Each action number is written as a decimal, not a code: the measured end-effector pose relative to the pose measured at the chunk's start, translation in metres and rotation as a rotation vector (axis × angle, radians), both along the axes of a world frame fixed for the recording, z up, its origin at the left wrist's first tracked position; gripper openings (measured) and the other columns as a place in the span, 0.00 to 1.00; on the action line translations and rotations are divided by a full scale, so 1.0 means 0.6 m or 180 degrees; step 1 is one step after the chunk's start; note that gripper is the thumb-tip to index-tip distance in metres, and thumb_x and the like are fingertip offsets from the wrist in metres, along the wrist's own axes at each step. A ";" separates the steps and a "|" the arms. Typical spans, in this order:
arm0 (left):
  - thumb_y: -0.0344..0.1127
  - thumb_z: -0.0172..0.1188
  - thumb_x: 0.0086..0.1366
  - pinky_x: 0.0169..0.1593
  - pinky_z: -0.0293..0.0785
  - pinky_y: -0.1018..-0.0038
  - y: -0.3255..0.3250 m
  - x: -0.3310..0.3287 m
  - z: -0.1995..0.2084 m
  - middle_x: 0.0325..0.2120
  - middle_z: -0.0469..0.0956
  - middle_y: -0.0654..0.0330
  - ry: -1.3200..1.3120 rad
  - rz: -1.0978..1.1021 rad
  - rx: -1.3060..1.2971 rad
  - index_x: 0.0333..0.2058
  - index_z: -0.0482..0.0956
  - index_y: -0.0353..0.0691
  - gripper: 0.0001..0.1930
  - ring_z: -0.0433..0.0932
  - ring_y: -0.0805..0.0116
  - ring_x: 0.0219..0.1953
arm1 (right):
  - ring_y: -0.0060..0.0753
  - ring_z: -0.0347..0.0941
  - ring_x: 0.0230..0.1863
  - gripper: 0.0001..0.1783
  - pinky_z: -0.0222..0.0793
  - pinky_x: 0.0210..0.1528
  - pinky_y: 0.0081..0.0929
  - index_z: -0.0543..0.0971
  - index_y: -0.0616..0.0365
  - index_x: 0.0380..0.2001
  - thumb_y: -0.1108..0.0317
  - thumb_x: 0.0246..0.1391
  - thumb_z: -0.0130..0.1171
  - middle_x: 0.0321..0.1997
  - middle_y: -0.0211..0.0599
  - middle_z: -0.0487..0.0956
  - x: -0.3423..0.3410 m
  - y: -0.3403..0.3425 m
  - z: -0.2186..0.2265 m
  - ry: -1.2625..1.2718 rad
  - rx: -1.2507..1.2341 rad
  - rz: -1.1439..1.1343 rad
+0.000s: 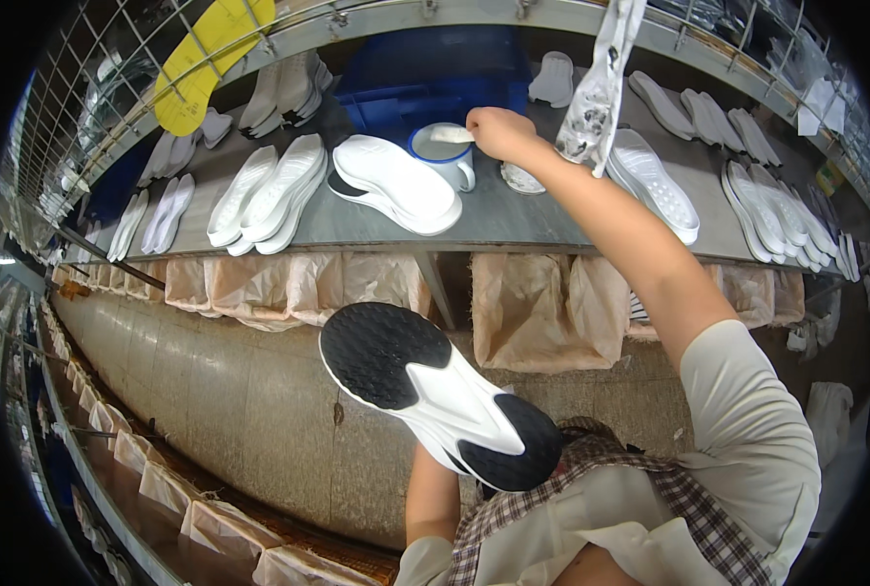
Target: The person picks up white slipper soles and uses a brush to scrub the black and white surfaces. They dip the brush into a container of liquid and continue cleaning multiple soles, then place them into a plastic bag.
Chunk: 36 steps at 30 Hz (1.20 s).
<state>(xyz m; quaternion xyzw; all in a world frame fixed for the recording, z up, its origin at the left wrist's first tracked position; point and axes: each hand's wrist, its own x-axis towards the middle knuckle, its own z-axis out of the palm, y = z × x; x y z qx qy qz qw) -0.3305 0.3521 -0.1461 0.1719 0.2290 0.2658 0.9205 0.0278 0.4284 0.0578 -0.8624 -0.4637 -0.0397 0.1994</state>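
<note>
My left hand is hidden behind a white shoe sole (455, 391) with black tread patches at both ends; only its forearm shows. The sole is held up in front of me, tread side facing the camera. Over the bench, my right hand (501, 132) is closed round a pale brush-like tool (450, 134), whose light end lies at the mouth of a white mug (442, 168) with a blue rim. What is inside the mug cannot be made out. Just left of the mug, white soles (396, 184) lie stacked on the grey bench (357, 230).
More white soles (284, 186) stand in rows along the bench. A blue bin (435, 73) is behind the mug. A stained white strip (596, 107) hangs near my right forearm. A yellow sole-shaped sheet (196, 73) hangs on the wire mesh. Lined baskets (547, 313) sit below.
</note>
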 end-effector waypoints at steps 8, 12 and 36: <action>0.48 0.45 0.68 0.51 0.71 0.65 0.012 -0.008 0.006 0.40 0.73 0.59 -0.0067 -0.0024 0.0030 0.50 0.69 0.43 0.19 0.73 0.65 0.41 | 0.46 0.76 0.43 0.14 0.72 0.41 0.38 0.81 0.56 0.36 0.70 0.46 0.51 0.39 0.45 0.80 0.001 0.042 0.032 -0.0181 -0.0946 -0.0141; 0.48 0.45 0.68 0.51 0.71 0.65 0.007 -0.006 0.015 0.40 0.73 0.59 -0.0129 -0.0045 0.0052 0.50 0.69 0.43 0.19 0.73 0.66 0.41 | 0.45 0.76 0.42 0.13 0.71 0.40 0.38 0.82 0.49 0.35 0.65 0.49 0.51 0.39 0.39 0.80 0.008 0.019 0.040 -0.0284 -0.0515 0.0064; 0.48 0.46 0.67 0.51 0.71 0.65 -0.039 0.023 0.079 0.38 0.73 0.60 -0.0671 -0.0107 0.0383 0.51 0.69 0.43 0.20 0.73 0.66 0.39 | 0.30 0.74 0.28 0.11 0.67 0.27 0.24 0.82 0.53 0.37 0.65 0.49 0.62 0.26 0.31 0.77 -0.339 -0.373 0.087 0.1527 0.0248 0.2954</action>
